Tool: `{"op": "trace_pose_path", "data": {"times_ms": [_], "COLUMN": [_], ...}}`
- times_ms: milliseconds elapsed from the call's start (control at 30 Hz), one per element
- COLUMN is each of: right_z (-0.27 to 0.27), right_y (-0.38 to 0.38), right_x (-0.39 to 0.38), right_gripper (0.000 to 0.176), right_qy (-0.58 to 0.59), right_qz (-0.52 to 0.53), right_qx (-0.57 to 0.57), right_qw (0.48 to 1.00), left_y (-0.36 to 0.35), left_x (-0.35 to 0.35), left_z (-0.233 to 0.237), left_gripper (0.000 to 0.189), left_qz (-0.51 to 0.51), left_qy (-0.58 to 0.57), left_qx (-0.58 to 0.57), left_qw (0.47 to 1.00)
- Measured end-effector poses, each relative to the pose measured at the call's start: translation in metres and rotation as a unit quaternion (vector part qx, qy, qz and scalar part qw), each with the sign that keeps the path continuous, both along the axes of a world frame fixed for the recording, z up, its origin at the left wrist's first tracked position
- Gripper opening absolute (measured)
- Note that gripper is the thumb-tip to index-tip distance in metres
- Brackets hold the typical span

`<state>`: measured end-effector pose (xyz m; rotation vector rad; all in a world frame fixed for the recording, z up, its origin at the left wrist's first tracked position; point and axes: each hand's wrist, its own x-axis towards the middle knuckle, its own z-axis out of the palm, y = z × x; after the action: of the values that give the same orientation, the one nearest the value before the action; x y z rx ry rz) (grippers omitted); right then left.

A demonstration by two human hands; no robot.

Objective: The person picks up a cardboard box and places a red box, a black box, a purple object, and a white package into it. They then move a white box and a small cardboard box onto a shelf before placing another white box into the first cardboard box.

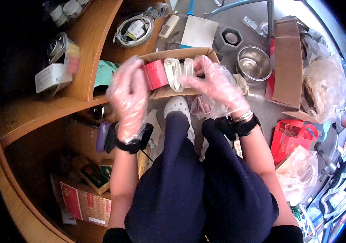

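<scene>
A cardboard box (169,54) stands open on the floor before my feet. Inside it are a red box (156,74), a whitish folded item (173,74) and a pale translucent item (188,69). My left hand (130,91), in a clear plastic glove, is at the box's left end beside the red box; its fingers are blurred. My right hand (217,83), gloved likewise, reaches over the right end with thumb and fingers apart, near the translucent item. No object shows clearly within either hand.
Wooden shelves (96,52) on the left hold a coiled white cable (134,31) and a white box (51,77). To the right are a metal bowl (254,64), a large carton (287,65) with plastic bags, and a red bag (288,139). A white remote (169,27) lies beyond the cardboard box.
</scene>
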<state>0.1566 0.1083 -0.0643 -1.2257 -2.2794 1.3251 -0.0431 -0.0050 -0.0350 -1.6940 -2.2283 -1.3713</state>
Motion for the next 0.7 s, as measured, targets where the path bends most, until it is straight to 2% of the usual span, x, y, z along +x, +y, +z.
{"op": "trace_pose_path", "data": {"times_ms": [33, 67, 100, 133, 167, 200, 267, 300, 333, 367, 400, 433, 467, 500, 533, 600, 633, 667, 700], "right_z": [0.007, -0.006, -0.03, -0.032, -0.031, -0.028, 0.003, -0.012, -0.039, -0.056, -0.057, -0.059, -0.061, -0.067, -0.061, -0.047, -0.047, -0.048, -0.047], "right_y": [-0.001, 0.006, 0.016, 0.02, 0.018, 0.023, 0.006, 0.008, 0.015, 0.02, 0.023, 0.026, 0.03, 0.03, 0.026, 0.012, -0.001, -0.003, -0.003], "right_x": [0.002, 0.007, 0.014, 0.012, 0.015, 0.017, -0.001, -0.004, -0.003, 0.002, 0.007, 0.012, 0.02, 0.035, 0.034, 0.029, 0.029, 0.023, 0.015], "right_gripper": [0.047, 0.047, 0.038, 0.029, 0.024, 0.026, 0.025, 0.025, 0.023, 0.022, 0.022, 0.024, 0.027, 0.034, 0.034, 0.038, 0.037, 0.037, 0.028], "right_qy": [0.001, 0.001, 0.073, 0.147, 0.221, 0.001, -0.087, -0.086, -0.168, -0.245, -0.245, -0.194, -0.142, -0.12, -0.121, -0.131, -0.052, -0.053, -0.043], "right_qz": [0.004, 0.009, 0.062, 0.113, 0.041, 0.135, -0.025, -0.021, 0.12, 0.256, 0.259, 0.224, 0.188, 0.23, 0.231, 0.144, 0.105, 0.108, 0.103], "right_qx": [-0.017, -0.019, 0.045, 0.106, -0.173, 0.14, 0.032, 0.031, 0.134, 0.233, 0.235, 0.194, 0.151, 0.203, 0.204, 0.147, 0.164, 0.161, 0.191], "right_qw": [1.0, 1.0, 0.994, 0.977, 0.959, 0.981, 0.995, 0.996, 0.969, 0.906, 0.905, 0.935, 0.96, 0.944, 0.944, 0.97, 0.979, 0.98, 0.975], "left_y": [-0.011, -0.022, -0.036, -0.05, -0.064, -0.073, -0.084, -0.079, -0.073, -0.071, -0.059, -0.042, -0.029, -0.022, -0.018, -0.011, -0.008, -0.008, -0.01], "left_x": [-0.003, -0.006, -0.008, -0.01, -0.013, -0.013, -0.003, 0.007, 0.012, 0.009, 0.01, 0.015, 0.017, 0.014, 0.012, 0.01, 0.01, 0.012, 0.015], "left_z": [0.005, 0.009, 0.013, 0.016, 0.015, 0.014, 0.008, 0.002, -0.005, -0.014, -0.013, -0.007, -0.006, -0.016, -0.032, -0.051, -0.051, -0.05, -0.048], "left_gripper": [0.017, 0.017, 0.018, 0.018, 0.017, 0.015, 0.023, 0.033, 0.043, 0.061, 0.061, 0.069, 0.077, 0.077, 0.077, 0.078, 0.076, 0.075, 0.076], "left_qz": [0.044, 0.089, 0.112, 0.136, 0.137, 0.118, 0.066, 0.077, 0.087, 0.059, 0.061, 0.041, 0.017, 0.018, -0.019, -0.056, -0.055, -0.052, -0.042], "left_qy": [0.013, 0.027, 0.011, -0.004, -0.034, 0.03, 0.082, -0.052, -0.186, -0.235, -0.237, -0.425, -0.596, -0.598, -0.587, -0.578, -0.597, -0.616, -0.626], "left_qx": [0.01, 0.019, 0.007, -0.007, -0.043, -0.062, -0.136, -0.153, -0.166, -0.194, -0.192, -0.168, -0.137, -0.136, -0.119, -0.101, -0.085, -0.07, -0.075], "left_qw": [0.999, 0.996, 0.994, 0.991, 0.989, 0.991, 0.985, 0.984, 0.965, 0.951, 0.95, 0.889, 0.791, 0.79, 0.8, 0.808, 0.796, 0.783, 0.776]}}
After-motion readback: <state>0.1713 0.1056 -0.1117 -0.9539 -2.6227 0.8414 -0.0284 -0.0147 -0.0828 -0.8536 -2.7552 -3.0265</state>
